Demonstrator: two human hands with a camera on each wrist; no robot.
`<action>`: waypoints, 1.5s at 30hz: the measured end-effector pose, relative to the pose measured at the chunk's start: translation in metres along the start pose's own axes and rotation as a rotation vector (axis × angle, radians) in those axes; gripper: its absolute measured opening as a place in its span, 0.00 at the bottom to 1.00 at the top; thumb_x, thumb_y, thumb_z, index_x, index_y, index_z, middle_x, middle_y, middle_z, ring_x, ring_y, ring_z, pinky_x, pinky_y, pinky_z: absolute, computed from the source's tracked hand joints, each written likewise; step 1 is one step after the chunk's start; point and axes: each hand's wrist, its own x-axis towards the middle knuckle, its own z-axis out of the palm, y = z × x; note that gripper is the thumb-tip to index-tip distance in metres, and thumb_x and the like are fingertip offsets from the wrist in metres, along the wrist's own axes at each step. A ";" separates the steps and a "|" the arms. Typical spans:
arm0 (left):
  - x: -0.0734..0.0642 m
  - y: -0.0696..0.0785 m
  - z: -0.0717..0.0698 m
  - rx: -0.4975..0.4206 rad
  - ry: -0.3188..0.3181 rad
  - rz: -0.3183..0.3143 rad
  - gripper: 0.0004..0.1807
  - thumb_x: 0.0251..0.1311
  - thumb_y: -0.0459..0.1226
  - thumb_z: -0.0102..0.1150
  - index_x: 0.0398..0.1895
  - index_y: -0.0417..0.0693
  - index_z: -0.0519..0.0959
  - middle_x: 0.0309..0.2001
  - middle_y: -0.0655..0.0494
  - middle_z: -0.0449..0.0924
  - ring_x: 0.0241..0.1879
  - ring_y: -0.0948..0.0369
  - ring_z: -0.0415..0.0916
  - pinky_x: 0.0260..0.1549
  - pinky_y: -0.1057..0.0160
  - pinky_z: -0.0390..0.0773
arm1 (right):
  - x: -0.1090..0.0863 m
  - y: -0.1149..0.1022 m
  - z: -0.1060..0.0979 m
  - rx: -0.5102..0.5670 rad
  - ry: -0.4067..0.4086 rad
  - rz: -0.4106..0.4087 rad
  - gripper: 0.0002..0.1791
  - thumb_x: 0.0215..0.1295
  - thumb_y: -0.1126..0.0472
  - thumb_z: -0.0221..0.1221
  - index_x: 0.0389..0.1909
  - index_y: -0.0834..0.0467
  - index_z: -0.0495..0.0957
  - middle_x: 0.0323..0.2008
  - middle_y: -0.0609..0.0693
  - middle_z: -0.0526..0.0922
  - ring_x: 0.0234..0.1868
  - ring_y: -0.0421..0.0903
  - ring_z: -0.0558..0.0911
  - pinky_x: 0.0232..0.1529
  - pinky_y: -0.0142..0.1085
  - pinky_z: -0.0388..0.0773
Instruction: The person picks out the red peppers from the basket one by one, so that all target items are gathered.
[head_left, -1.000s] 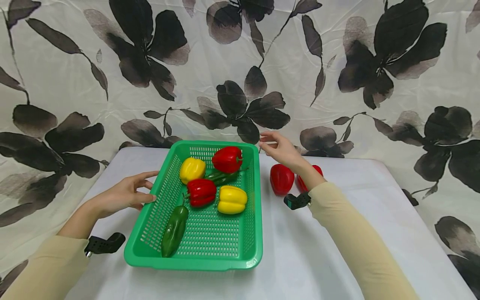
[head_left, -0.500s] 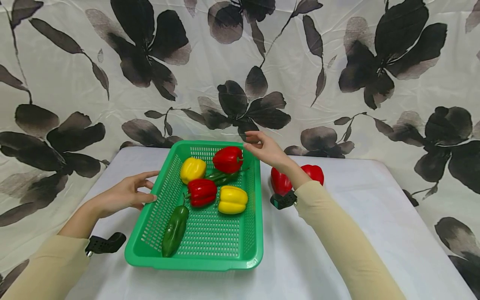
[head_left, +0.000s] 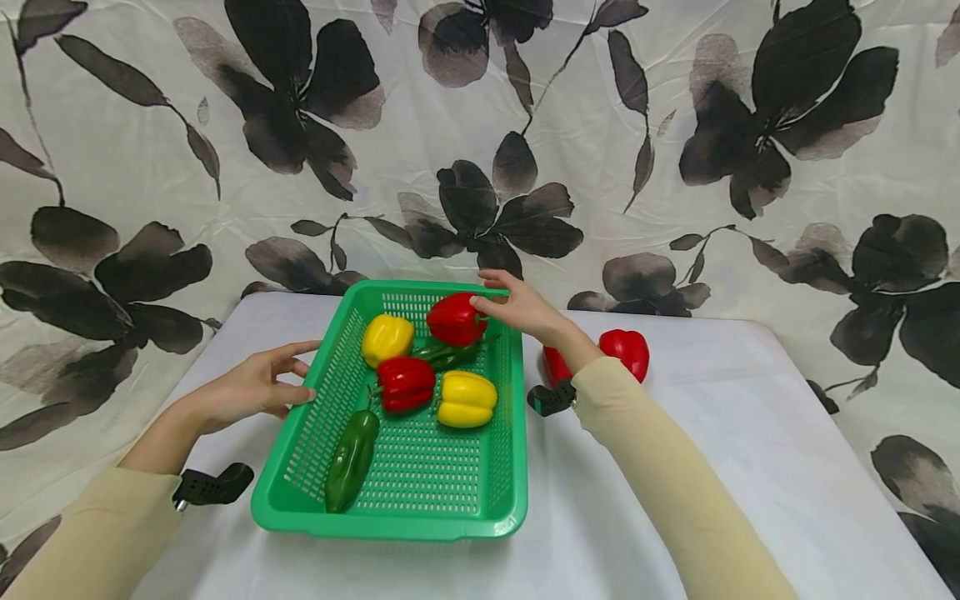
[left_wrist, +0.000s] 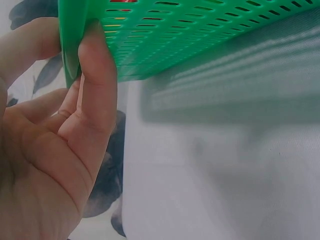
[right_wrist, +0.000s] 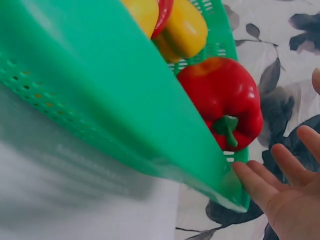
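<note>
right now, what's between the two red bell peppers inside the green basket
A dark green vegetable, partly hidden, lies between them; the head view shows it.

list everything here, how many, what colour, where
Flat white table: 1, white, foreground
Rectangular slotted plastic basket: 1, green, on the table
Glossy red bell peppers: 2, red, in the basket's middle and far right
Glossy yellow bell peppers: 2, yellow, basket's far left and middle right
Long green vegetables: 2, green, basket's near left and, partly hidden, back
Loose red bell peppers: 2, red, table right of basket
Floral fabric backdrop: 1, off-white and grey, behind table
Black wrist devices: 2, black, wrists
Sleeves: 2, pale yellow, forearms
Left hand: 1, bare, holding basket's left rim
Right hand: 1, bare, above basket's far right corner
</note>
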 end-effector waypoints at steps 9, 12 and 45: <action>0.001 -0.001 0.000 0.012 0.009 -0.015 0.45 0.57 0.36 0.59 0.72 0.45 0.44 0.49 0.35 0.66 0.35 0.51 0.80 0.34 0.53 0.82 | 0.009 -0.005 0.008 -0.112 -0.002 0.042 0.34 0.63 0.48 0.56 0.67 0.50 0.57 0.66 0.53 0.62 0.64 0.54 0.65 0.59 0.45 0.69; 0.002 -0.001 0.001 0.017 0.006 -0.011 0.45 0.57 0.36 0.59 0.72 0.44 0.44 0.49 0.35 0.66 0.35 0.51 0.80 0.34 0.53 0.82 | 0.012 -0.006 0.009 -0.147 0.002 0.060 0.34 0.63 0.49 0.56 0.67 0.51 0.57 0.65 0.54 0.62 0.63 0.53 0.65 0.59 0.46 0.69; 0.003 -0.002 0.001 0.009 0.013 -0.019 0.44 0.57 0.36 0.59 0.72 0.46 0.44 0.48 0.36 0.66 0.35 0.50 0.80 0.34 0.53 0.82 | 0.023 -0.013 0.025 -0.370 -0.024 0.158 0.38 0.58 0.50 0.59 0.67 0.55 0.56 0.63 0.60 0.59 0.58 0.53 0.66 0.55 0.42 0.72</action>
